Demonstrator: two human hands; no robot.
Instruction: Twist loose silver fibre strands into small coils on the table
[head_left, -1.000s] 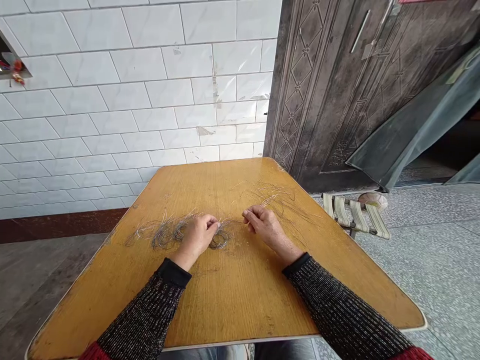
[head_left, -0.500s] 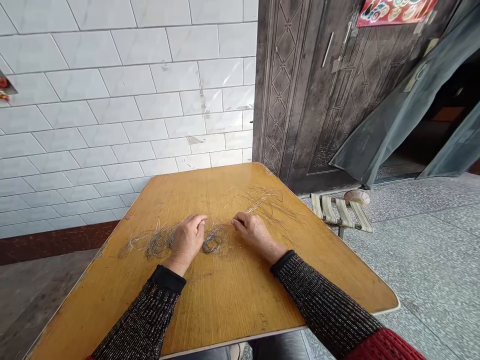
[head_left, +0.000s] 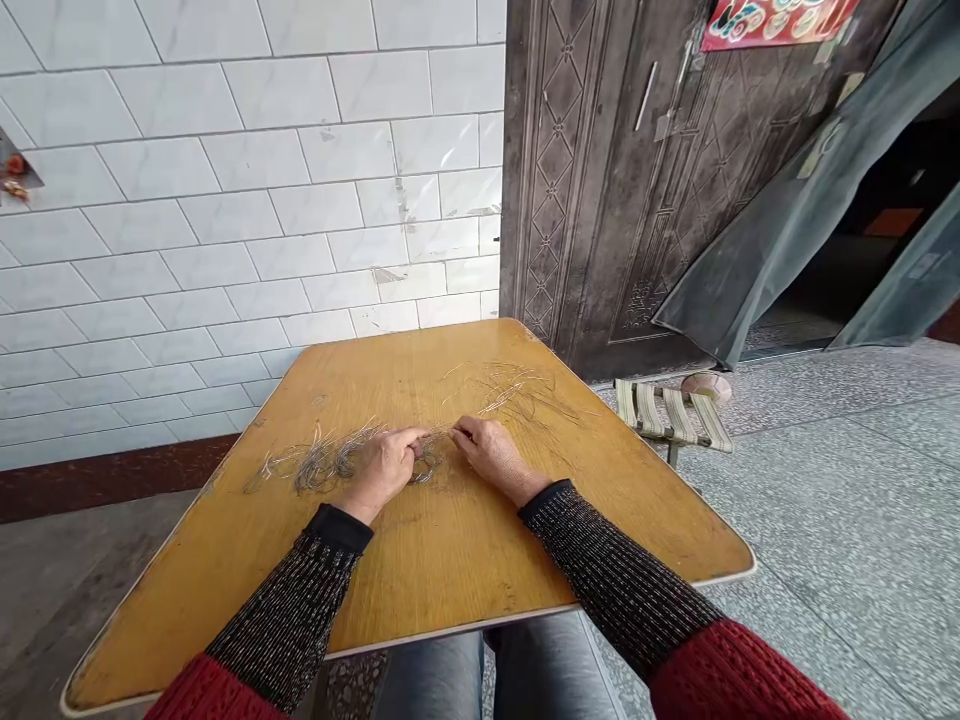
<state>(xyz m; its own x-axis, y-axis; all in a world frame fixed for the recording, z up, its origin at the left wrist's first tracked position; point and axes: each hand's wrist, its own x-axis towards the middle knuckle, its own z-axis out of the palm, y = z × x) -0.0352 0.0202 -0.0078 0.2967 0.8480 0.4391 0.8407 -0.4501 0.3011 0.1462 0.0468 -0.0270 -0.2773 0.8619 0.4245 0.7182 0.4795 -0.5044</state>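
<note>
On the wooden table, my left hand (head_left: 384,466) has its thumb and index finger pinched at the upper edge of a small coil of thin grey wire (head_left: 426,470). My right hand (head_left: 491,452) faces it just to the right, fingertips pressed together on fine wire strands (head_left: 441,434) that span the short gap between the hands. How the fingertips hold the strands is too small to make out. Several more loose wire coils (head_left: 319,462) lie left of my left hand. Beyond my right hand, a spread of straight, loose wires (head_left: 517,390) lies on the tabletop.
The yellow-brown table (head_left: 450,560) has a pale edge and stands near a white tiled wall (head_left: 247,200). A dark carved door (head_left: 600,200) is behind on the right. A striped folding stool (head_left: 675,412) stands right of the table, with a round object (head_left: 706,386) behind it.
My hands have come closer together, the left reaching right over the small coil. The camera view has shifted slightly, showing more of the table's front edge and my legs.
</note>
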